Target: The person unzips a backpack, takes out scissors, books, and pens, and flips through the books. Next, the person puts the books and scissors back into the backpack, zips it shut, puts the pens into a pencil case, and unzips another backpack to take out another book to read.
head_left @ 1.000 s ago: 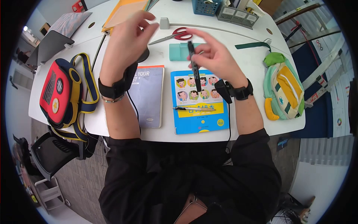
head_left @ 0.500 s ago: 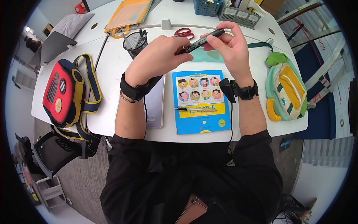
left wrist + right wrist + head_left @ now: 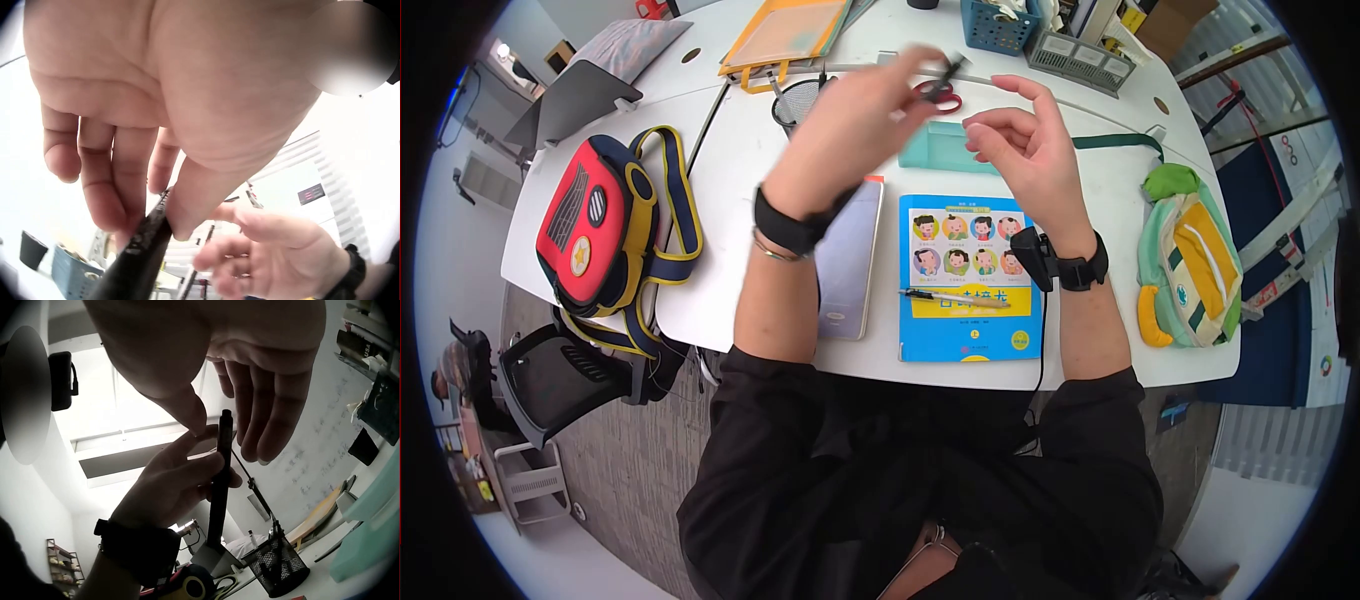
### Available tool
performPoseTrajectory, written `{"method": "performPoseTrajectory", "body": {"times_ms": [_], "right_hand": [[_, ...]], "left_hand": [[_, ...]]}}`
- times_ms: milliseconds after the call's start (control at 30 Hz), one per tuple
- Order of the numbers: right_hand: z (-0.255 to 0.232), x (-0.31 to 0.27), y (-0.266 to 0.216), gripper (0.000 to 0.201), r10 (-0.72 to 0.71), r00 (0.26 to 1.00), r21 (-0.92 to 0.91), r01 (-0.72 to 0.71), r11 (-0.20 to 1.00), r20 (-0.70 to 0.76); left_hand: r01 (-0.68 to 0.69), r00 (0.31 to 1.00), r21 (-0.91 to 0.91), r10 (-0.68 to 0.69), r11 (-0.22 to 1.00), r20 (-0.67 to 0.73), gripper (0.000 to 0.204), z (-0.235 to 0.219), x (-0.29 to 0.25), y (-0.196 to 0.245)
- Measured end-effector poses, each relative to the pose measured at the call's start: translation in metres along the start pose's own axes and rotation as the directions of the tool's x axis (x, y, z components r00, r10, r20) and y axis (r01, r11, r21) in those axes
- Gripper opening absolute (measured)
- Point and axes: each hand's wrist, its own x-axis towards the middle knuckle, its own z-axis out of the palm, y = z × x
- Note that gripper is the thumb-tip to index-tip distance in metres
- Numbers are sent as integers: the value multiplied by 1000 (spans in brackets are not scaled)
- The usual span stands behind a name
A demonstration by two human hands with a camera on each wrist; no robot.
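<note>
My left hand, blurred in the head view, pinches a black marker between thumb and fingers. White lettering runs along the marker's barrel in the left wrist view. Facing it, my right hand holds nothing, its fingers loosely bent and apart from the marker. Below the hands lie a teal case and red-handled scissors, partly hidden by the left hand. A black mesh pen cup with pens in it stands beyond the left forearm.
A blue picture book with a pen on it lies beside a grey notebook. A red backpack sits at the left, a green and yellow bag at the right. Baskets stand at the back.
The marker passed from my right hand to both hands, and now only the left has it. My left hand has moved up and right; the right hand has let go. The head view has shifted slightly.
</note>
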Motion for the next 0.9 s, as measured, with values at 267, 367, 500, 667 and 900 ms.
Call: {"method": "performPoseTrajectory", "body": {"times_ms": [267, 367, 500, 667, 900], "right_hand": [[11, -12, -10, 36, 492, 679, -585, -111, 803, 545], [25, -25, 13, 42, 495, 572, -657, 105, 747, 654], [35, -32, 15, 40, 431, 560, -610, 178, 772, 708], [43, -39, 12, 30, 471, 491, -639, 261, 723, 733], [46, -44, 20, 22, 464, 484, -624, 242, 743, 742]], "left_hand": [[265, 880, 200, -151, 943, -451, 50, -35, -10, -93], [331, 864, 233, -194, 915, -465, 48, -26, -12, -110], [316, 940, 418, -222, 852, -260, 46, -7, -21, -150], [324, 937, 571, -171, 754, -305, 44, -8, -22, -137], [298, 929, 311, -199, 902, -313, 43, -27, -17, -106]]}}
